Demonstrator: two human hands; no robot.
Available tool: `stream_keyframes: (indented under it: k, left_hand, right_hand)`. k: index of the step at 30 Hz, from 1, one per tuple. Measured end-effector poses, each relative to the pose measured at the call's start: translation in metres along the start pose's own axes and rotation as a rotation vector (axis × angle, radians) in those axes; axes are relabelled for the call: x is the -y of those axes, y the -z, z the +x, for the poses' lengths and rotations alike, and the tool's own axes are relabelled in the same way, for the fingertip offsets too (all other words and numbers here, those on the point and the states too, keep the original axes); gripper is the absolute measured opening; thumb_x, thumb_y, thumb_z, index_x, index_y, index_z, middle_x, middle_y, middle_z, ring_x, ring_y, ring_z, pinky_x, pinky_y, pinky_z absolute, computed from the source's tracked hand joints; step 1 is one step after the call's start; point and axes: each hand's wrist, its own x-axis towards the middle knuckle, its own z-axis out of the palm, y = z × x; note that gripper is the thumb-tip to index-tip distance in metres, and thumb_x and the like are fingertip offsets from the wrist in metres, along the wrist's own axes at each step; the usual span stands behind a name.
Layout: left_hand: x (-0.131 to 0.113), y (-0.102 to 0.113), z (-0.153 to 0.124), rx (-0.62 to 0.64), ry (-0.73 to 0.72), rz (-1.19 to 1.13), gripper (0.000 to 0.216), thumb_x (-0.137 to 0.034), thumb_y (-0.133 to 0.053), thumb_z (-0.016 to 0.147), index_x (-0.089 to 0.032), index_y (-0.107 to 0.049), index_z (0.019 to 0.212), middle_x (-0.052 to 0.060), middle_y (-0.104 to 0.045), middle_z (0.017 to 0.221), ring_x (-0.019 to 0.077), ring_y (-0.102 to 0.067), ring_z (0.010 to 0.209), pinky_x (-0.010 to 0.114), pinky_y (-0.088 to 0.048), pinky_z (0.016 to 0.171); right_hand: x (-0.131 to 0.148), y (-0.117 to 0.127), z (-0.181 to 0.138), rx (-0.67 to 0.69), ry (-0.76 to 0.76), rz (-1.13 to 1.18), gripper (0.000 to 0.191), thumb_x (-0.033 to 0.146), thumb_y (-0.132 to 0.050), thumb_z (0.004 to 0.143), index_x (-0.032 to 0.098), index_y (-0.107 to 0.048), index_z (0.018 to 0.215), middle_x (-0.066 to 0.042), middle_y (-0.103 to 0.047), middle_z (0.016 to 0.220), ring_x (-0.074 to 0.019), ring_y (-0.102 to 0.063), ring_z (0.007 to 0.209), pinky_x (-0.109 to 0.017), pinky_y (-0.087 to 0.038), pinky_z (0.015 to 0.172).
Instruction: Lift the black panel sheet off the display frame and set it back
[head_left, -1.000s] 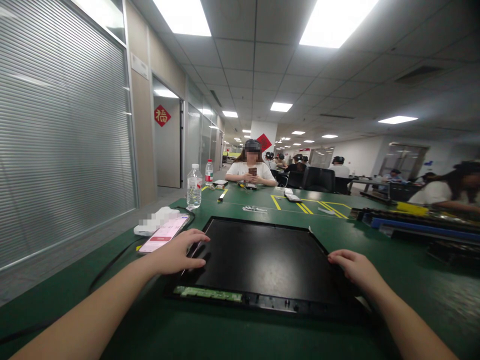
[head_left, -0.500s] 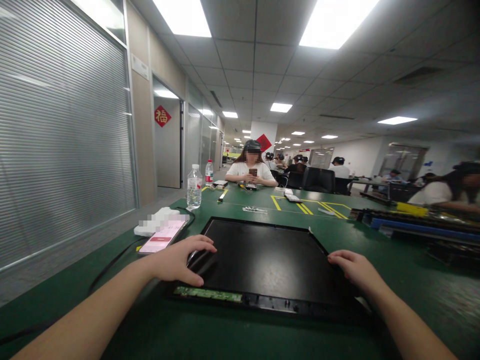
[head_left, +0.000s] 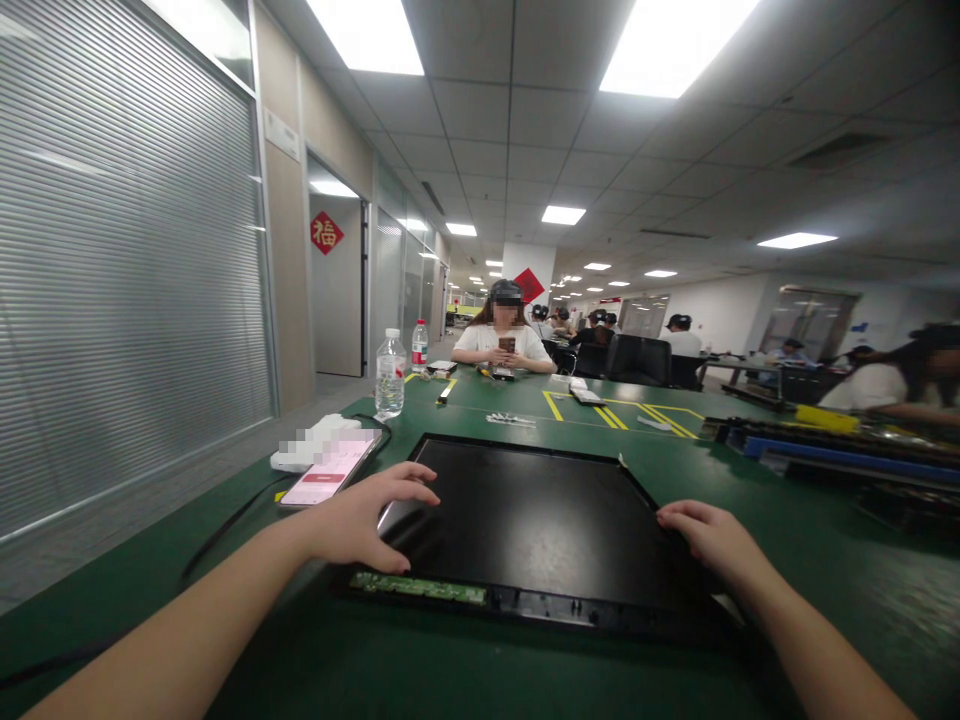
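1. Lying at the counter's [head_left: 225, 640] left edge: a phone [head_left: 330, 472] with a lit pink screen, just beside a white bundle [head_left: 311, 442]; farther back, a water bottle [head_left: 389, 374].
2. Resting on the near left corner of the black display panel [head_left: 540, 520]: left hand [head_left: 358, 520], grip loose and open, fingers spread flat over the bezel, closed on nothing.
3. Sitting flat at the counter's near middle: the panel itself, a green circuit strip [head_left: 416, 586] exposed along its near edge.
4. Judging by looks: broad, thin, stiff, probably light; glossy face likely slippery and fragile, so best taken by opposite side frames, away from the strip.
5. Touching the panel's right edge: right hand [head_left: 714, 540], grip half curled, fingertips hooked over the frame.
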Motion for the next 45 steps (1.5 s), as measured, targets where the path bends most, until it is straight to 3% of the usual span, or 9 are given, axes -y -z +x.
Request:
stream_keyframes:
  k: [11, 16, 21, 25, 28, 38, 45]
  left_hand:
    - [-0.005, -0.001, -0.001, 0.002, -0.01, -0.002, 0.059, -0.033, -0.073, 0.056, -0.028, -0.058, 0.114, 0.005, -0.035, 0.139, 0.0301, -0.035, 0.126, 0.039, -0.028, 0.106]
    - [-0.004, -0.002, 0.0, 0.013, 0.06, -0.006, 0.054, -0.043, -0.069, 0.062, -0.029, -0.059, 0.113, 0.004, -0.038, 0.138, 0.0289, -0.038, 0.125, 0.037, -0.03, 0.104]
    - [0.014, -0.008, 0.007, -0.195, 0.173, 0.128, 0.044, -0.05, -0.053, 0.075, -0.023, -0.061, 0.11, 0.008, -0.049, 0.125, 0.0253, -0.047, 0.115, 0.035, -0.035, 0.1]
    - [0.029, -0.012, 0.011, -0.284, 0.266, 0.219, 0.045, -0.049, -0.052, 0.075, -0.017, -0.065, 0.104, 0.012, -0.055, 0.115, 0.0276, -0.05, 0.109, 0.038, -0.037, 0.098]
    - [0.034, -0.013, 0.011, -0.281, 0.315, 0.222, 0.045, -0.048, -0.052, 0.074, -0.017, -0.066, 0.102, 0.013, -0.058, 0.112, 0.028, -0.053, 0.105, 0.039, -0.038, 0.096]
    - [0.034, -0.013, 0.013, -0.201, 0.272, 0.236, 0.036, -0.024, -0.043, 0.077, -0.017, -0.068, 0.103, 0.011, -0.062, 0.108, 0.0239, -0.056, 0.102, 0.034, -0.039, 0.095]
    - [0.032, -0.012, 0.01, -0.196, 0.292, 0.247, 0.039, -0.022, -0.043, 0.076, -0.017, -0.066, 0.107, 0.01, -0.061, 0.11, 0.023, -0.055, 0.103, 0.033, -0.039, 0.095]
  right_hand:
    - [0.004, 0.0, -0.003, -0.001, 0.008, -0.018, 0.026, 0.037, -0.054, 0.066, 0.018, -0.068, 0.077, -0.001, -0.06, 0.058, -0.0114, -0.047, 0.046, -0.023, -0.033, 0.043]
    - [0.001, -0.001, -0.002, -0.002, 0.004, -0.014, 0.027, 0.038, -0.054, 0.067, 0.018, -0.068, 0.078, -0.001, -0.061, 0.058, -0.0112, -0.047, 0.045, -0.023, -0.033, 0.043]
    - [-0.001, 0.0, -0.001, -0.008, 0.011, -0.01, 0.026, 0.038, -0.056, 0.066, 0.019, -0.069, 0.077, -0.002, -0.063, 0.06, -0.0125, -0.05, 0.047, -0.023, -0.034, 0.043]
    - [0.001, 0.001, -0.001, -0.011, 0.016, -0.006, 0.025, 0.038, -0.057, 0.064, 0.019, -0.07, 0.075, -0.003, -0.063, 0.06, -0.013, -0.051, 0.048, -0.023, -0.034, 0.044]
    - [0.001, 0.0, -0.001, -0.005, 0.009, 0.0, 0.026, 0.038, -0.056, 0.065, 0.019, -0.069, 0.076, -0.002, -0.062, 0.06, -0.0123, -0.049, 0.047, -0.023, -0.034, 0.044]
    - [0.005, -0.001, -0.004, 0.002, -0.072, 0.132, 0.024, 0.032, -0.057, 0.064, 0.016, -0.066, 0.078, 0.002, -0.05, 0.047, -0.0086, -0.039, 0.04, -0.022, -0.027, 0.038]
    - [-0.004, -0.002, 0.002, 0.02, -0.098, 0.223, 0.024, 0.03, -0.059, 0.063, 0.015, -0.066, 0.081, 0.001, -0.051, 0.048, -0.0074, -0.035, 0.039, -0.021, -0.023, 0.037]
